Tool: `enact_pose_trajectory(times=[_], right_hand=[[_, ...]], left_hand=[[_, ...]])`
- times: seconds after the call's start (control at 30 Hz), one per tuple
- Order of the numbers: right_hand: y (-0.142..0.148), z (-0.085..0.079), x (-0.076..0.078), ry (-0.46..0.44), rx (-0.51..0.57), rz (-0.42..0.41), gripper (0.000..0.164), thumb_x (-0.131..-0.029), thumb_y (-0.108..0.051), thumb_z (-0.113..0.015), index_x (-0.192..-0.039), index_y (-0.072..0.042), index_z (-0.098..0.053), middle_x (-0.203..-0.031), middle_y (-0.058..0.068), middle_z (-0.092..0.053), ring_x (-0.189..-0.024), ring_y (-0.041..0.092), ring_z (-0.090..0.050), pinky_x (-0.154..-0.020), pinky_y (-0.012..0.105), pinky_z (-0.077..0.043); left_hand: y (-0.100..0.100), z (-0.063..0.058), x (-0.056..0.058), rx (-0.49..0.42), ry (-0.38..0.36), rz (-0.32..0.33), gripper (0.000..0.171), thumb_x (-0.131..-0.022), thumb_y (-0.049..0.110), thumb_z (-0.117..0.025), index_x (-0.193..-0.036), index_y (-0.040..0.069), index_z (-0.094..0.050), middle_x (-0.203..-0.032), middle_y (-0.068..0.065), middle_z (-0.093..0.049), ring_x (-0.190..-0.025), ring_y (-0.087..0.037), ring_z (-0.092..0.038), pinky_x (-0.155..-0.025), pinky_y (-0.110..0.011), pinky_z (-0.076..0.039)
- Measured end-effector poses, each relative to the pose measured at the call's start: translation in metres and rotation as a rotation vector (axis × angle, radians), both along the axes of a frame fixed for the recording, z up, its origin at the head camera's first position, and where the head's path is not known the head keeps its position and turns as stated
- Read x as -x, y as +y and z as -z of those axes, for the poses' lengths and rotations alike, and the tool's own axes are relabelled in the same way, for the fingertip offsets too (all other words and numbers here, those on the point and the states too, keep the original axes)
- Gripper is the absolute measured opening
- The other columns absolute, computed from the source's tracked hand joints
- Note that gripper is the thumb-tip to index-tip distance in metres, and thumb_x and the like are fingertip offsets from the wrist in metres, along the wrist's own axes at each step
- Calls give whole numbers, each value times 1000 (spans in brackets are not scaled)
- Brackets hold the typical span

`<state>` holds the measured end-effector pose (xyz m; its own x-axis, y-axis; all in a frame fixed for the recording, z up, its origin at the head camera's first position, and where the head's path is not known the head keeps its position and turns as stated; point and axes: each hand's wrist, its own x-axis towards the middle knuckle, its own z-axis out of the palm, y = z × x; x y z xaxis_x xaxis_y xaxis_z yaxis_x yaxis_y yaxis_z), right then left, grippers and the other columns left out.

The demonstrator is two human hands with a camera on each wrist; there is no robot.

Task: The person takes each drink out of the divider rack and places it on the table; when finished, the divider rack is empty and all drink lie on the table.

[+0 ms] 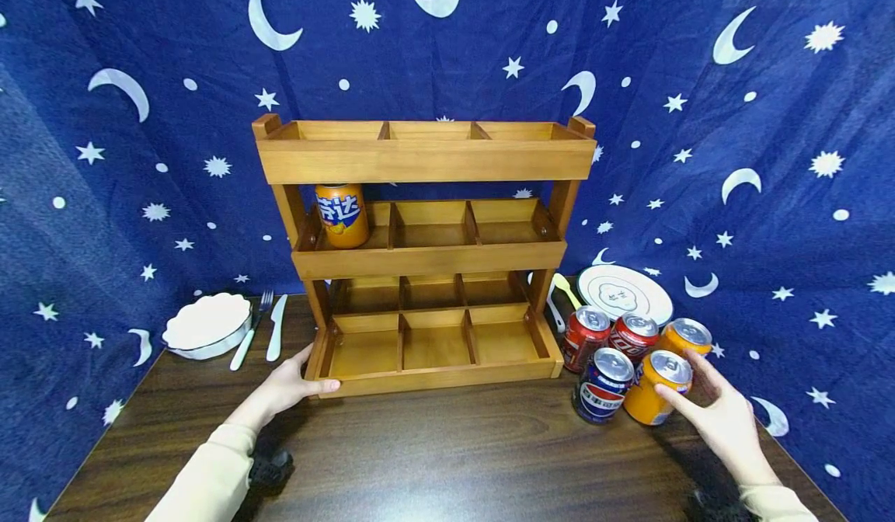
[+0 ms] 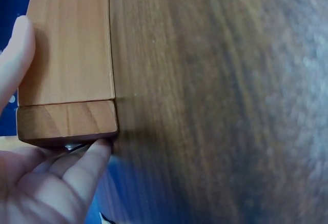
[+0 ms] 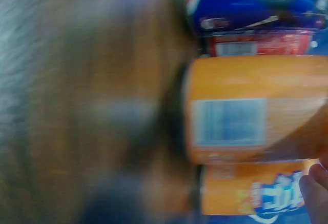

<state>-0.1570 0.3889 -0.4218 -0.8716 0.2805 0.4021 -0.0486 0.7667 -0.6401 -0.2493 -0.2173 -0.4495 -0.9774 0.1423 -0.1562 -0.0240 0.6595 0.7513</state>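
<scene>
My left hand (image 1: 290, 386) holds the lower left corner of a three-tier wooden rack (image 1: 426, 161), thumb on the front board and fingers against the side. The left wrist view shows that thumb and the fingers at the board's end (image 2: 66, 119). At the right, my right hand (image 1: 723, 421) grips the front orange soda can (image 1: 646, 398), its thumb on the near side and fingers round the far side. This can stands upright beside a blue Pepsi can (image 1: 601, 390). Another orange can (image 1: 681, 335) is just behind it. One more orange can (image 1: 343, 219) stands in the rack's middle tier, left compartment.
Two red soda cans, one nearer the rack (image 1: 586, 339) and one beside it (image 1: 632, 335), stand behind the Pepsi. A white plate (image 1: 657, 297) leans behind them, near a yellow-green utensil (image 1: 566, 290). Left lie a white fluted dish (image 1: 210, 324), a fork (image 1: 245, 347) and a knife (image 1: 276, 332).
</scene>
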Motion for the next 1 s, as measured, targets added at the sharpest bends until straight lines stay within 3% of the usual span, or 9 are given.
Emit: enact_pose_trajectory(times=[0.17, 0.33, 0.53, 0.77, 0.83, 1.0], right_hand=[[-10, -23, 3, 60, 64, -52, 71, -73, -21, -72, -135, -17, -37, -129, 19, -45, -99, -23, -39, -76, -5, -31], [-38, -53, 18, 110, 193, -113, 69, -75, -14, -69, -135, -19, -36, -138, 2, -39, -119, -7, -38, -88, -1, -30], [-86, -80, 51, 264, 245, -298, 66, -69, -4, -72, -129, -11, -45, -132, 3, -47, -118, 6, -45, -92, 6, -33], [-154, -108, 82, 209, 275, -469, 69, -73, -17, -72, -133, -19, -39, -137, 0, -41, -125, 17, -39, -102, 20, -30], [-177, -123, 84, 216, 290, -511, 67, -72, -18, -72, -132, -16, -41, -135, 2, -43, -124, 21, -40, -103, 28, -31], [-221, -147, 97, 279, 246, -569, 62, -72, -20, -72, -128, -12, -46, -131, 5, -48, -120, 21, -44, -99, 29, -35]], left_hand=[[1, 0, 0, 11, 9, 13, 105, -67, 46, -71, -140, -1, -12, -135, -29, -32, -125, -46, -26, -98, -58, -24], [0, -2, -1, -1, 19, 12, 103, -67, 44, -71, -139, -2, -13, -134, -28, -35, -125, -45, -27, -99, -57, -22], [-1, 1, -1, -9, 30, 8, 103, -67, 44, -71, -139, -2, -14, -135, -29, -31, -126, -44, -25, -100, -57, -21], [0, 2, -1, -19, 44, 2, 103, -66, 43, -72, -139, -3, -16, -134, -29, -33, -125, -45, -26, -99, -57, -23], [1, 1, -2, -26, 43, 0, 102, -66, 42, -73, -139, -2, -16, -134, -29, -33, -125, -45, -27, -99, -57, -23], [1, 0, -2, -19, 23, -11, 103, -66, 44, -72, -140, 0, -14, -137, -28, -30, -126, -44, -24, -99, -57, -23]])
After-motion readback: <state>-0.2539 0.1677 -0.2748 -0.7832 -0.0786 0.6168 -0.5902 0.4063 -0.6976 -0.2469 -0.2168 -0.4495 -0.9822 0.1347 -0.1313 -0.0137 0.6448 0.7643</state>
